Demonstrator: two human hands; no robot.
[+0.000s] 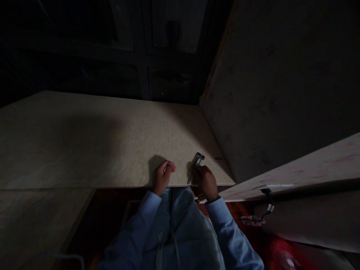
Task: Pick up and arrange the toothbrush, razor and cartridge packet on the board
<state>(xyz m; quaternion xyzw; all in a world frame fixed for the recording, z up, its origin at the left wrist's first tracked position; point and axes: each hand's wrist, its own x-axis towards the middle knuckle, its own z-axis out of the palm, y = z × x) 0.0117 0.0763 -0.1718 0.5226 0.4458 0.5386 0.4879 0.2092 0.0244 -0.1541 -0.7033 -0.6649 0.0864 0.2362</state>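
Note:
My right hand (206,182) is closed on a small silvery metal tool (200,159) near the front edge of the pale tabletop (135,142). The tool slants away from me, its far end showing past my fingers. A thin end of it appears to stick out toward the edge; its exact kind is too dim to make out. To the left, my left hand (163,175) rests at the table edge with fingers curled in and nothing visible in them. A short dark item (218,159) lies to the right of the tool.
A pale patterned wall or panel (270,101) rises along the table's right side. Behind the table stands a dark framed window or door (144,67). A black cable (267,204) hangs at the lower right, above a red object (287,255). Another pale surface (39,217) adjoins at lower left.

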